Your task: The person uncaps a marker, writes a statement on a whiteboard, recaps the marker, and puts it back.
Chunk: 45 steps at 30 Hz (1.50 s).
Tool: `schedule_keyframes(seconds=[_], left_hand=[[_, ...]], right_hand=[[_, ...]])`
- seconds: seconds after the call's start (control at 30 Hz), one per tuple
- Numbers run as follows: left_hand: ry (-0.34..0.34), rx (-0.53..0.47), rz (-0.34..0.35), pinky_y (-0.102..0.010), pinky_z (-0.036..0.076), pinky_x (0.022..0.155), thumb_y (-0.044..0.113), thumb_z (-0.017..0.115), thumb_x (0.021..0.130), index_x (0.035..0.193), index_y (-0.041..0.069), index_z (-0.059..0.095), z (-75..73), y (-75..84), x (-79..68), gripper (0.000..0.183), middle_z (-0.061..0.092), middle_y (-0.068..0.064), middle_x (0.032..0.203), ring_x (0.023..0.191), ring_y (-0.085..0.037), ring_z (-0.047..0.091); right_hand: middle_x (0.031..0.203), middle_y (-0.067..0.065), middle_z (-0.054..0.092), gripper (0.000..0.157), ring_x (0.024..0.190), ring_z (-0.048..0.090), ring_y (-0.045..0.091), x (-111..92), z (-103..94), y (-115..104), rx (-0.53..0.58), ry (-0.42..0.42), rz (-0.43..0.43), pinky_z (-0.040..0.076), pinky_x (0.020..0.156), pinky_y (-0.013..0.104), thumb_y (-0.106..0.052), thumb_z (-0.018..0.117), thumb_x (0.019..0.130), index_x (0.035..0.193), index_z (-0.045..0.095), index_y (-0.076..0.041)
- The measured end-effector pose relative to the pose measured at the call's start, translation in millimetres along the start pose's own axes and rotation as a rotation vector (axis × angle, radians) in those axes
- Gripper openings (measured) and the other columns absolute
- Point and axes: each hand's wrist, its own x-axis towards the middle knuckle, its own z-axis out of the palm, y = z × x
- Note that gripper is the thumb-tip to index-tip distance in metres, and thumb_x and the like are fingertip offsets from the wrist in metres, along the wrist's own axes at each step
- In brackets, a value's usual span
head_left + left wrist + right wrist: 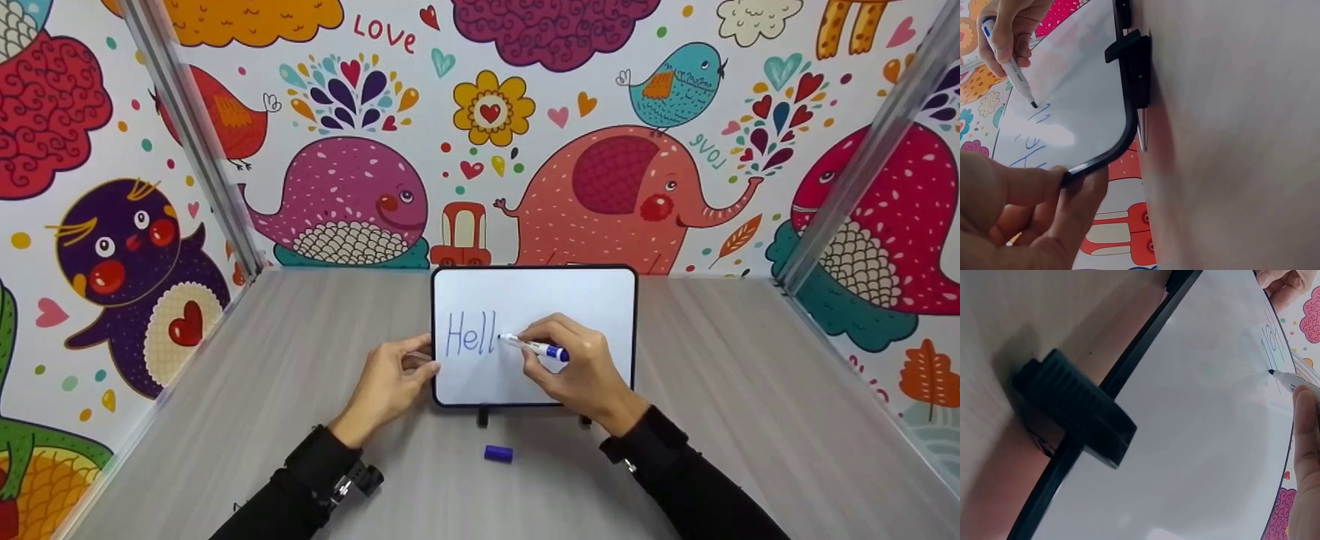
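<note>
A small black-framed whiteboard (465,382) stands on the table, with "Hell" handwritten in blue on its left half. My right hand (581,367) pinches a white marker (534,346) with a blue end; its dark tip is at the board, just right of the last letter. My left hand (386,386) grips the board's left edge between thumb and fingers, also plain in the left wrist view, where the hand (1033,208) holds the frame near a corner. Below the board lies the blue marker cap (499,454), apart from both hands.
Black stand clips (483,417) hold the board's lower edge; one clip (1078,408) looms large in the right wrist view. The pale wood-look table (300,360) is bounded by cartoon-printed walls (465,45) and metal corner posts (187,135).
</note>
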Motion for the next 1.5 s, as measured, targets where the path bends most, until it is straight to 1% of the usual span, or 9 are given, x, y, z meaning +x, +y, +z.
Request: schedule_keyframes(seconds=[0.17, 0.37, 0.57, 0.77, 1.0, 1.37, 1.5], left_hand=[[-0.003, 0.000, 0.004, -0.037, 0.073, 0.097, -0.009, 0.080, 0.103, 0.150, -0.015, 0.068, -0.7, -1.0, 0.1, 0.049, 0.082, -0.031, 0.132, 0.114, -0.040, 0.086], [-0.005, -0.012, 0.008, -0.037, 0.073, 0.096, -0.009, 0.081, 0.103, 0.150, -0.015, 0.068, -1.6, -1.4, 0.4, 0.049, 0.082, -0.032, 0.133, 0.113, -0.040, 0.087], [-0.008, 0.006, 0.010, -0.038, 0.074, 0.096, -0.007, 0.081, 0.104, 0.149, -0.014, 0.069, -2.2, -1.8, -0.2, 0.048, 0.084, -0.029, 0.129, 0.112, -0.040, 0.087], [-0.007, 0.011, 0.012, -0.039, 0.073, 0.097, -0.006, 0.081, 0.104, 0.150, -0.014, 0.069, -2.0, -1.9, -0.7, 0.048, 0.084, -0.028, 0.128, 0.113, -0.040, 0.087], [0.000, 0.010, 0.006, -0.039, 0.073, 0.097, -0.006, 0.082, 0.103, 0.150, -0.014, 0.068, -1.6, -1.3, -0.1, 0.049, 0.083, -0.029, 0.131, 0.113, -0.040, 0.087], [-0.001, 0.004, 0.003, -0.039, 0.073, 0.098, -0.008, 0.081, 0.103, 0.150, -0.015, 0.068, -1.3, -1.6, -0.3, 0.049, 0.081, -0.031, 0.137, 0.114, -0.040, 0.086], [-0.002, 0.006, 0.006, -0.038, 0.073, 0.097, -0.008, 0.081, 0.103, 0.150, -0.015, 0.068, -1.6, -1.8, 0.0, 0.049, 0.082, -0.031, 0.135, 0.114, -0.040, 0.086]], right_hand=[[0.108, 0.006, 0.084, 0.023, 0.101, 0.084, 0.016, 1.5, -1.6, -0.5, -0.017, 0.012, 0.007, 0.072, 0.094, 0.025, 0.004, 0.092, 0.094, 0.113, 0.084, -0.005], [0.107, 0.006, 0.085, 0.022, 0.099, 0.083, 0.015, 2.9, -4.9, 1.1, -0.037, 0.035, 0.005, 0.071, 0.093, 0.023, 0.005, 0.093, 0.093, 0.111, 0.084, -0.005], [0.104, 0.005, 0.084, 0.020, 0.095, 0.082, 0.013, 2.9, -7.0, 2.9, -0.039, 0.049, 0.003, 0.071, 0.088, 0.020, 0.005, 0.091, 0.092, 0.107, 0.083, -0.005], [0.100, 0.002, 0.083, 0.018, 0.093, 0.081, 0.012, 2.1, -8.4, 2.9, -0.020, 0.042, 0.016, 0.070, 0.087, 0.019, 0.005, 0.088, 0.091, 0.103, 0.083, -0.006], [0.098, 0.003, 0.083, 0.015, 0.089, 0.081, 0.014, 0.5, -8.4, 3.6, 0.026, 0.009, 0.023, 0.070, 0.083, 0.018, 0.005, 0.085, 0.090, 0.101, 0.083, -0.005], [0.098, 0.005, 0.084, 0.014, 0.092, 0.082, 0.015, -1.4, -2.6, 1.4, 0.046, -0.026, 0.007, 0.071, 0.085, 0.021, 0.006, 0.084, 0.090, 0.101, 0.082, -0.002], [0.099, 0.006, 0.083, 0.015, 0.094, 0.083, 0.015, -1.4, -0.9, 0.0, 0.041, -0.025, 0.004, 0.072, 0.085, 0.023, 0.006, 0.085, 0.091, 0.103, 0.082, -0.002]])
